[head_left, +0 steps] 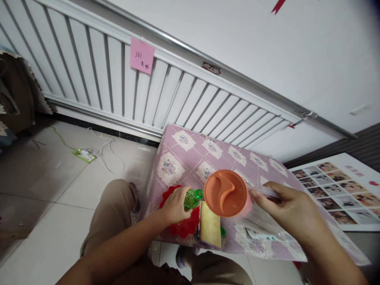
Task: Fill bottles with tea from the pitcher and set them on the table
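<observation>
My left hand (175, 206) is wrapped round a green see-through bottle (193, 198), tilted so its neck points right at the rim of an orange cup. That orange cup (227, 194) has a curved divider inside and is held by its handle in my right hand (277, 198). Under my left hand lies a red scalloped dish (188, 225). A yellow folded cloth or pad (210, 225) lies to the right of the dish, with a small green item (223, 231) at its edge. Whether liquid leaves the bottle cannot be made out.
The table (190, 158) has a pink patterned cloth and clear plastic cover. Behind it stands a white radiator (166, 95) with a pink note (142, 55). A photo board (341, 190) leans at right; a power strip (84, 155) lies on the floor.
</observation>
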Motion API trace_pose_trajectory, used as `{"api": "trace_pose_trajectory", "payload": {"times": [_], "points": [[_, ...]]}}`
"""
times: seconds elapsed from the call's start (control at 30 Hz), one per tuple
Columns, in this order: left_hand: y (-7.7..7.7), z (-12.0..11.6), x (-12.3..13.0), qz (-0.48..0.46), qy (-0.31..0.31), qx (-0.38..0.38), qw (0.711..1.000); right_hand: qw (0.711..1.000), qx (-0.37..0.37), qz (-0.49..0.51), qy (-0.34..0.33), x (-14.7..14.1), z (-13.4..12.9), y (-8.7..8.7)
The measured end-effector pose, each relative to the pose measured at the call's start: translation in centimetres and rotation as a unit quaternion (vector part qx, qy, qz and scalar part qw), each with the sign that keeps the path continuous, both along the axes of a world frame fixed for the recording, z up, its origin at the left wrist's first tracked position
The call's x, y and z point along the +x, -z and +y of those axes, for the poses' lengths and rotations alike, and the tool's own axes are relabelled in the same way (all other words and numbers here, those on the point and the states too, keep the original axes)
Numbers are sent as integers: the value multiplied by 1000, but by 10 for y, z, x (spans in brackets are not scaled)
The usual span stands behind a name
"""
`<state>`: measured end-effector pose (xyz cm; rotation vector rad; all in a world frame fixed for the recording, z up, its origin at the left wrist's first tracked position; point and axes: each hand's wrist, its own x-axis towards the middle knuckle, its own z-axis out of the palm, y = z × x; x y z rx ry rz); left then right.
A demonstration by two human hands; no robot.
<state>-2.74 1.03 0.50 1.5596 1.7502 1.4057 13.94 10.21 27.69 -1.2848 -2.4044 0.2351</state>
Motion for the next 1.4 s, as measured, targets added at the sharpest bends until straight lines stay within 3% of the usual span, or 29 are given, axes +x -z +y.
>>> {"api": "trace_pose_trajectory", "payload": {"times": [0.37,0.73,1.4], "points": [[1,1,-1,-3,4,-5,1000,1000,4,-3,2,-2,-3,-3],[4,1,-1,-2,-1,0,1000,998,26,-45,-40,9,16,-1],[8,1,-5,8,-1,7,1000,999,20,-45,-18,9,14,-4]]}}
